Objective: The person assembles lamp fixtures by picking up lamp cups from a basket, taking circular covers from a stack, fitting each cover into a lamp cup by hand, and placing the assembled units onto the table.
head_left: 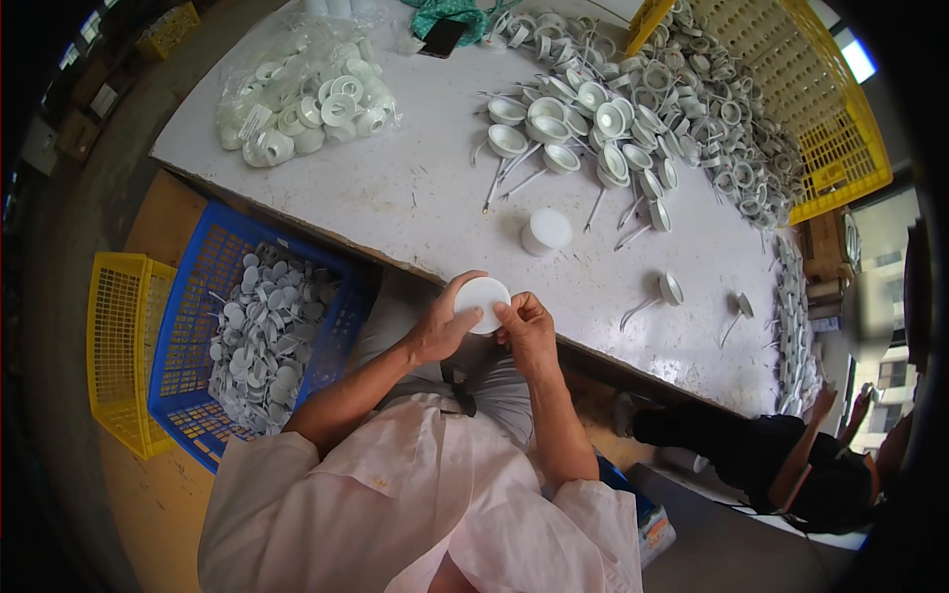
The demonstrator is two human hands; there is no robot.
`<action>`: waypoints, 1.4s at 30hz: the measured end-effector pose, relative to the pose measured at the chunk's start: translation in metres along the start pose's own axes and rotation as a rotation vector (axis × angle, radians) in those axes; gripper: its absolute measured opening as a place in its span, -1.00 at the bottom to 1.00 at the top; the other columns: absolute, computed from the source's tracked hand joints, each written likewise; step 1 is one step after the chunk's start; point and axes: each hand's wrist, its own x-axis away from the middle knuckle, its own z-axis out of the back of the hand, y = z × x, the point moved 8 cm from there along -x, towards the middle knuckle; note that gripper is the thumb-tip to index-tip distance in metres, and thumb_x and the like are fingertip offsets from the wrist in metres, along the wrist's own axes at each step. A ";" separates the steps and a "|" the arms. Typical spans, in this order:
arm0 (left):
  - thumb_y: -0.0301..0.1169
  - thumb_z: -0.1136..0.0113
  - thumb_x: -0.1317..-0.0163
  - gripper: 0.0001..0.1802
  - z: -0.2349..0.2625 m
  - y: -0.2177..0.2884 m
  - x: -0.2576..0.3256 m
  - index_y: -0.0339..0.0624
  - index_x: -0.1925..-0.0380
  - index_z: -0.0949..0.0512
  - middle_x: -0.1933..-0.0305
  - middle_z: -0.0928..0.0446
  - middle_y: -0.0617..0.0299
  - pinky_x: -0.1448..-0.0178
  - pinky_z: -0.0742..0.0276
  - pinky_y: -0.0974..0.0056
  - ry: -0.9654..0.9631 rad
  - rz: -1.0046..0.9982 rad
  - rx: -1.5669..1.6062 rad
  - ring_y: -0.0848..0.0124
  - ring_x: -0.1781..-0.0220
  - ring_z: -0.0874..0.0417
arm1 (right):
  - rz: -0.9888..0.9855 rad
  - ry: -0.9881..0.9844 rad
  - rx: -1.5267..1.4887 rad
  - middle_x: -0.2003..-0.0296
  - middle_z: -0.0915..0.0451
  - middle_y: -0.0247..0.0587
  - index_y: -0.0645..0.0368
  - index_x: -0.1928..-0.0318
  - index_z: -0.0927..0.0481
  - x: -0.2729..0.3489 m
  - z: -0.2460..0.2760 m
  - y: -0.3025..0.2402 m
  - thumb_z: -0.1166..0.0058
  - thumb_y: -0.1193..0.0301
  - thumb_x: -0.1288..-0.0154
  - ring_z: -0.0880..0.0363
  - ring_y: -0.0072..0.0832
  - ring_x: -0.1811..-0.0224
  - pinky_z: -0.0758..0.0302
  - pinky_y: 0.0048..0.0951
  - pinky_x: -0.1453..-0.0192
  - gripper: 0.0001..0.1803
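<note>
A flat white round disc (482,299), like a lamp cover, is held level in front of me over the table's near edge. My left hand (441,330) wraps its left side, with the thumb resting on the face. On the right rim my right hand (528,331) pinches it between thumb and curled fingers. What lies under the disc is hidden. Just beyond my hands a white cylindrical tub (547,231) stands on the white table (395,212). Two round white fittings with wire tails, a nearer one (670,289) and a farther one (743,305), lie to the right.
Many wired white fittings (561,159) are heaped far right, beside a tipped yellow crate (843,148). A clear bag of white rings (308,109) and a phone (442,38) lie farther back. Left of me, a blue crate (188,326) holds white discs. Another person (751,450) is at right.
</note>
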 end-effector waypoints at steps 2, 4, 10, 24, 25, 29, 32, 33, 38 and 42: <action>-0.37 0.03 -0.37 -0.49 -0.003 -0.001 -0.001 -0.22 -0.28 -0.14 -0.04 -0.43 0.09 -0.17 -0.42 0.28 -0.023 -0.001 0.017 0.39 -0.07 -0.46 | 0.027 0.008 0.026 0.62 -0.49 -0.40 0.08 0.45 -0.40 0.000 0.004 -0.001 -0.25 0.40 -0.19 -0.38 -0.71 0.66 -0.34 -0.69 0.58 -0.76; -0.38 0.04 -0.38 -0.49 -0.005 0.001 -0.001 -0.21 -0.28 -0.13 -0.04 -0.43 0.09 -0.17 -0.42 0.28 -0.043 0.002 0.032 0.40 -0.07 -0.45 | 0.049 0.013 0.049 0.62 -0.49 -0.40 0.08 0.45 -0.41 -0.001 0.005 -0.001 -0.25 0.39 -0.20 -0.38 -0.71 0.66 -0.34 -0.70 0.59 -0.76; -0.35 0.03 -0.39 -0.51 -0.003 0.006 -0.001 -0.20 -0.26 -0.17 -0.01 -0.45 0.11 -0.14 -0.44 0.30 -0.004 0.015 0.048 0.42 -0.05 -0.47 | 0.028 0.019 0.056 0.63 -0.49 -0.41 0.08 0.46 -0.41 0.000 0.002 -0.004 -0.26 0.37 -0.19 -0.38 -0.71 0.68 -0.33 -0.71 0.60 -0.75; -0.41 -0.08 -0.31 -0.51 -0.003 -0.014 -0.007 -0.29 -0.19 -0.25 0.00 -0.46 0.12 0.00 -0.54 0.31 0.031 -0.007 0.012 0.43 0.04 -0.52 | 0.127 0.109 0.265 0.60 -0.47 -0.29 0.22 0.42 -0.37 0.002 0.014 0.003 -0.20 0.30 -0.19 -0.42 -0.64 0.62 -0.38 -0.60 0.55 -0.69; -0.45 -0.12 -0.26 -0.49 0.000 -0.013 -0.005 -0.29 -0.19 -0.25 0.00 -0.46 0.12 0.06 -0.59 0.29 0.046 -0.002 0.067 0.41 0.04 -0.53 | 0.146 0.061 0.287 0.58 -0.48 -0.26 0.27 0.39 -0.41 0.000 0.016 0.007 -0.20 0.25 -0.18 -0.44 -0.57 0.58 -0.43 -0.52 0.45 -0.66; -0.59 -0.18 -0.14 -0.44 0.052 -0.009 0.026 -0.26 -0.17 -0.26 0.02 -0.46 0.10 0.23 -0.66 0.29 0.257 0.088 0.305 0.30 0.05 -0.60 | 0.407 0.407 0.549 0.56 -0.50 -0.19 0.26 0.37 -0.48 0.008 0.074 -0.045 -0.22 0.28 -0.15 -0.47 -0.46 0.50 -0.45 -0.40 0.29 -0.71; -0.59 -0.13 -0.15 -0.47 0.130 -0.040 0.069 -0.22 -0.15 -0.27 0.02 -0.48 0.05 0.28 -0.63 0.30 0.525 0.120 0.399 0.20 0.07 -0.64 | 0.381 0.963 1.048 0.58 -0.51 -0.21 0.18 0.35 -0.50 0.026 0.157 -0.094 -0.26 0.22 -0.11 -0.51 -0.29 0.52 -0.43 -0.30 0.38 -0.69; -0.54 -0.11 -0.18 -0.50 0.156 -0.053 0.082 -0.22 -0.15 -0.27 0.00 -0.48 0.04 0.26 -0.62 0.30 0.592 0.136 0.413 0.17 0.06 -0.63 | 0.356 1.082 1.137 0.55 -0.52 -0.21 0.17 0.35 -0.50 0.030 0.185 -0.100 -0.26 0.16 -0.10 -0.52 -0.27 0.49 -0.43 -0.27 0.36 -0.66; -0.34 -0.03 -0.29 -0.53 0.285 -0.149 0.162 -0.16 -0.18 -0.25 -0.07 -0.45 0.04 0.26 -0.63 0.22 0.934 0.336 0.363 0.13 -0.02 -0.58 | 0.164 1.142 1.316 0.38 -0.62 -0.08 0.19 0.32 -0.55 0.018 0.244 -0.096 -0.16 0.08 -0.13 -0.60 -0.13 0.32 -0.47 -0.17 0.22 -0.61; -0.32 -0.04 -0.27 -0.35 0.388 -0.241 0.272 -0.14 -0.33 -0.09 -0.25 -0.29 -0.02 0.19 -0.66 0.09 1.310 0.510 0.249 0.03 0.01 -0.54 | 0.160 1.106 1.282 0.39 -0.63 -0.04 0.20 0.35 -0.57 0.012 0.249 -0.088 -0.12 0.17 -0.18 -0.60 -0.08 0.33 -0.48 -0.14 0.21 -0.69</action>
